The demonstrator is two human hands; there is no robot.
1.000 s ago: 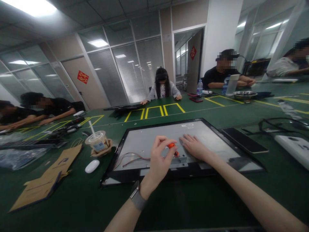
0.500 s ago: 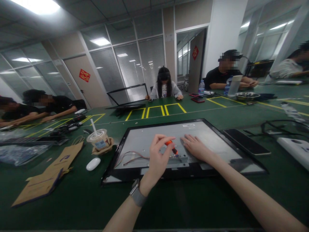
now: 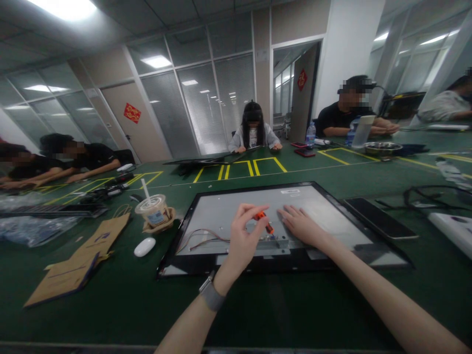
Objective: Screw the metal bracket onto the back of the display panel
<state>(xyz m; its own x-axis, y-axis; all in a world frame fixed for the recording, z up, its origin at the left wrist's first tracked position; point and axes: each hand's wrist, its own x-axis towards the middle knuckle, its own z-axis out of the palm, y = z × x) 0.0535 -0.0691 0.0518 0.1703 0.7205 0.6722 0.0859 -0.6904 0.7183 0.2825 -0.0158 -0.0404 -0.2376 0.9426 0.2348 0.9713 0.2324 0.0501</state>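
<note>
My left hand (image 3: pixel 246 230), a watch on its wrist, is closed with thumb and fingers round an orange-and-black screwdriver (image 3: pixel 269 226). The tool tilts, its lower end at a metal bracket (image 3: pixel 282 244) along the near side of a display panel (image 3: pixel 228 206). Whether its tip sits in a screw is too small to tell. My right hand (image 3: pixel 300 225) lies flat with fingers spread on the panel's grey back, right of the screwdriver. Thin coloured wires (image 3: pixel 201 238) run over the panel on the left, partly behind my left hand.
Left of the panel are a drink cup (image 3: pixel 153 210) with a straw, a white mouse-shaped case (image 3: pixel 144 247) and a brown paper bag (image 3: pixel 79 265). A black phone (image 3: pixel 379 217) and a white power strip (image 3: pixel 455 233) lie right. Co-workers sit around the green table (image 3: pixel 121 305).
Across the table, a co-worker's black frame has tipped down nearly flat. The screwdriver in my left hand has turned slightly; my right hand stays in place. The view has shifted a little.
</note>
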